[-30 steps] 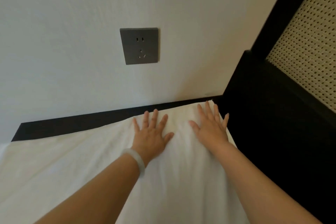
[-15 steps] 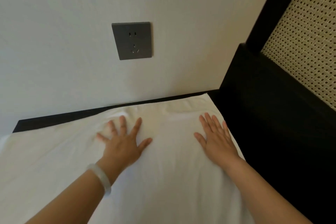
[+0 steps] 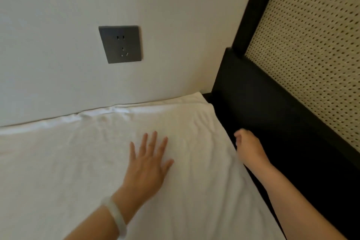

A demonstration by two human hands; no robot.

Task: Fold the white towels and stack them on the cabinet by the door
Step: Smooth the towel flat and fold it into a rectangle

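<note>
A white towel [image 3: 81, 161] lies spread flat over the surface in front of me, its far edge bunched against the wall. My left hand [image 3: 148, 163], with a pale bangle on the wrist, presses flat on the towel with fingers spread. My right hand [image 3: 248, 149] is at the towel's right edge, fingers curled down over that edge and gripping it. The surface under the towel is almost wholly hidden; only a dark corner [image 3: 207, 96] shows at the back right.
A grey wall socket [image 3: 120, 44] sits on the white wall just behind the towel. A black wooden frame [image 3: 272, 115] with a woven cane panel [image 3: 311, 45] stands close along the right side.
The towel's far edge now reaches the wall and covers the dark strip seen before. My right hand left the towel's top and curled round its right edge. My left hand stays flat.
</note>
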